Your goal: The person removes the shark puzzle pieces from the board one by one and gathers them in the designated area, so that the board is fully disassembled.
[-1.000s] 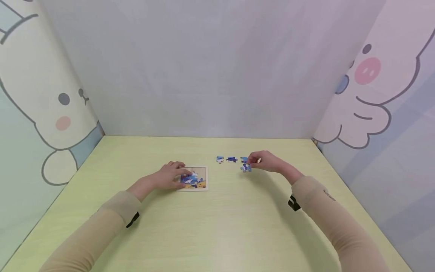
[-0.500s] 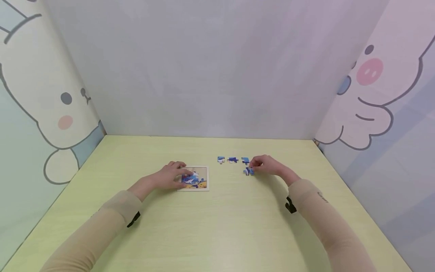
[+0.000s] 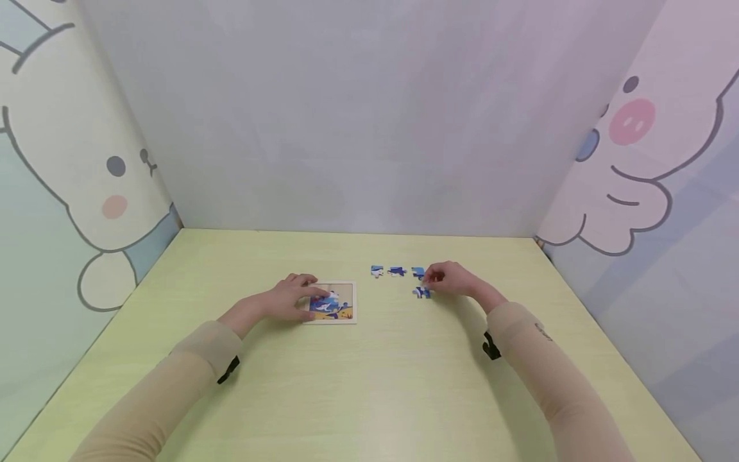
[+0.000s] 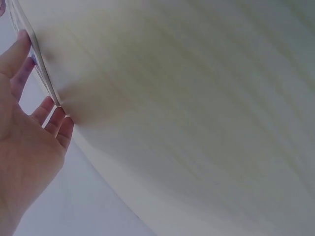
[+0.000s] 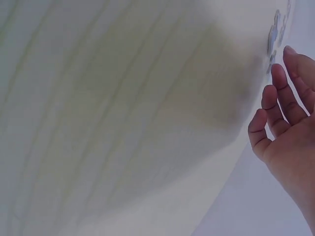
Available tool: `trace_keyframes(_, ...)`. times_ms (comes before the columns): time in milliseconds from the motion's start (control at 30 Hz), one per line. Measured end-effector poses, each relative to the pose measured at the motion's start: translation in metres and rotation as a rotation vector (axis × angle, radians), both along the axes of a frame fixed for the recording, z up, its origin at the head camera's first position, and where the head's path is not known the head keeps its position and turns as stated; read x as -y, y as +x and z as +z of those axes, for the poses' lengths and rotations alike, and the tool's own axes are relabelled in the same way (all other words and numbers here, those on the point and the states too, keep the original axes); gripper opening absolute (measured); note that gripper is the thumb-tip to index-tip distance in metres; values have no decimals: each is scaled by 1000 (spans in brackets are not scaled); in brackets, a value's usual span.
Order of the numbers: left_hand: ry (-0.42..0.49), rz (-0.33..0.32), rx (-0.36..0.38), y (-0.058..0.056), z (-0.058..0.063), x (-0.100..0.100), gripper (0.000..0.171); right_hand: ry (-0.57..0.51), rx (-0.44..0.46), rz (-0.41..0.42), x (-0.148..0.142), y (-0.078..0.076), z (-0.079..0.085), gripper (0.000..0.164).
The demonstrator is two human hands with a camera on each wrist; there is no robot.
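A square wooden puzzle tray lies left of centre, with blue and orange pieces filling its lower part and bare wood above. My left hand rests over its left side, fingers spread, the index finger and thumb reaching onto the picture. In the left wrist view the fingertips touch the tray edge. My right hand hovers close behind a blue-and-white puzzle piece lying flat on the table. The right wrist view shows its fingers loosely bent, apart from the pieces, with nothing held.
Behind that piece, a row of three more puzzle pieces lies on the table: a left piece, a middle piece and a right piece near my right fingertips. A pale curtain stands at the table's back edge.
My right hand has brought the blue-and-white piece slightly towards me, away from the row, and let go of it. The left hand stays on the tray; the view has shifted a little.
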State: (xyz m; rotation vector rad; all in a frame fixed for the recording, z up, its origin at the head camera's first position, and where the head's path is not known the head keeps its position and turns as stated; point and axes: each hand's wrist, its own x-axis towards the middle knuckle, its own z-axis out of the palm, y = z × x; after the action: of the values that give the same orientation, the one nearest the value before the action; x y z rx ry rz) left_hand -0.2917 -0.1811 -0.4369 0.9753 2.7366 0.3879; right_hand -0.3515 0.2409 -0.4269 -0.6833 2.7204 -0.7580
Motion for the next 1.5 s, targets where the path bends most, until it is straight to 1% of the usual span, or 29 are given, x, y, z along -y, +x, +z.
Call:
trace_keyframes(133, 1, 3, -3, 0, -1, 0, 56, -36, -54, 36, 4, 2, 8, 14)
trace_keyframes(267, 1, 9, -1, 1, 0, 1, 56, -64, -69, 68, 11, 6, 18, 16)
trace_keyframes(467, 22, 36, 4, -1, -1, 0, 56, -66, -101, 85, 23, 11, 31, 19)
trace_keyframes(600, 35, 59, 19, -3, -2, -1, 53, -80, -105, 92, 32, 15, 40, 24)
trace_keyframes(700, 39, 71, 29, -4, -3, -2, 50, -95, -100, 100, 40, 18, 46, 25)
trace_keyframes(900, 58, 58, -7, -4, -2, -1, 52, -117, -104, 124, 59, 21, 54, 24)
trace_keyframes(1067, 72, 56, -12, -3, -1, 0, 51, -146, -133, 149, 79, 21, 52, 21)
trace_keyframes(1233, 67, 53, -19, -4, -4, 2, 49, -155, -106, 143, 101, 21, 45, 26)
trace_keyframes(1367, 70, 54, -19, -4, -5, 2, 49, -158, -83, 159, 120, 21, 36, 33)
trace_keyframes(1500, 73, 54, -20, -3, -5, 2, 48, -143, -88, 185, 136, 19, 24, 36)
